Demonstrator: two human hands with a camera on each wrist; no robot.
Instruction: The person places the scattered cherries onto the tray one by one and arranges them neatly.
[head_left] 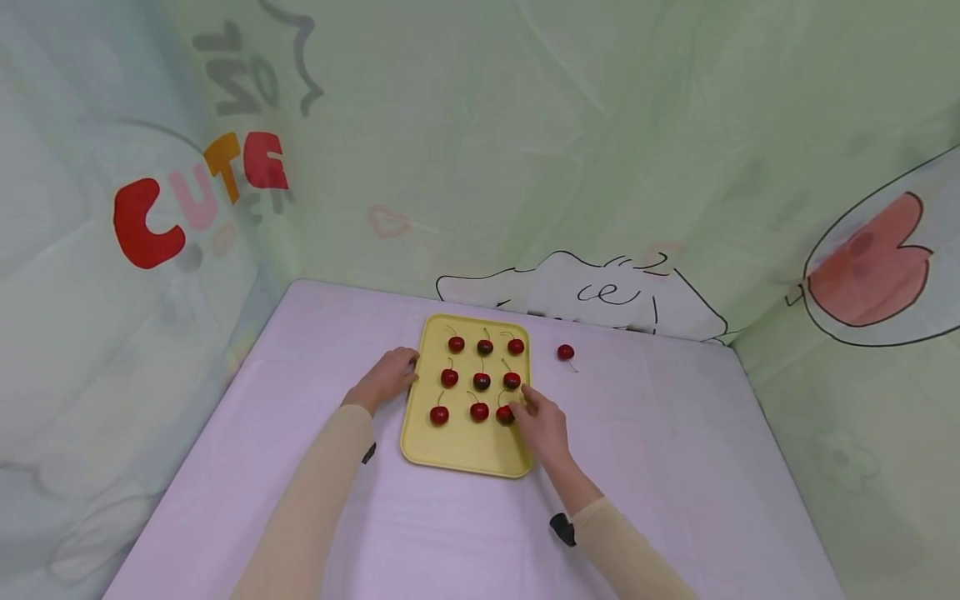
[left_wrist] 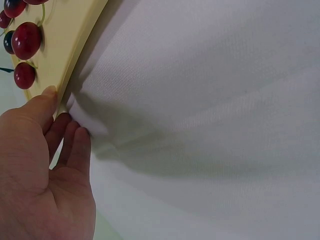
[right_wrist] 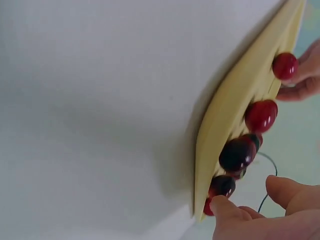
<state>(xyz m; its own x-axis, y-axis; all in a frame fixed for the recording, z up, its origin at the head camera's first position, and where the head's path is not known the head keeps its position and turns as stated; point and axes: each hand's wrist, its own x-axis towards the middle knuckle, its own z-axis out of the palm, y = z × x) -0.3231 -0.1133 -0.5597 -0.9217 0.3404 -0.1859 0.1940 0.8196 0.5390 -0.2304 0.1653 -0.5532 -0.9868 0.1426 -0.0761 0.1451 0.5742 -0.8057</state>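
A yellow rectangular tray (head_left: 459, 450) lies on the table, bearing red and dark cherries with stems in three rows of three. At its left rim, my left hand (head_left: 388, 377) grips the edge; the left wrist view shows the thumb on the rim and the other fingers below and beside it. My right hand (head_left: 546, 427) is over the tray's right edge, its fingertips close to the front right cherry (head_left: 505, 415). In the right wrist view the thumb and fingers (right_wrist: 227, 210) stand apart, one fingertip by a dark cherry (right_wrist: 223, 186). Contact there is hard to tell.
A single cherry (head_left: 566, 352) lies on the pale cloth-covered table (head_left: 660, 442), right of the tray's far corner. Printed fabric walls (head_left: 465, 150) close off the back and both sides of the table.
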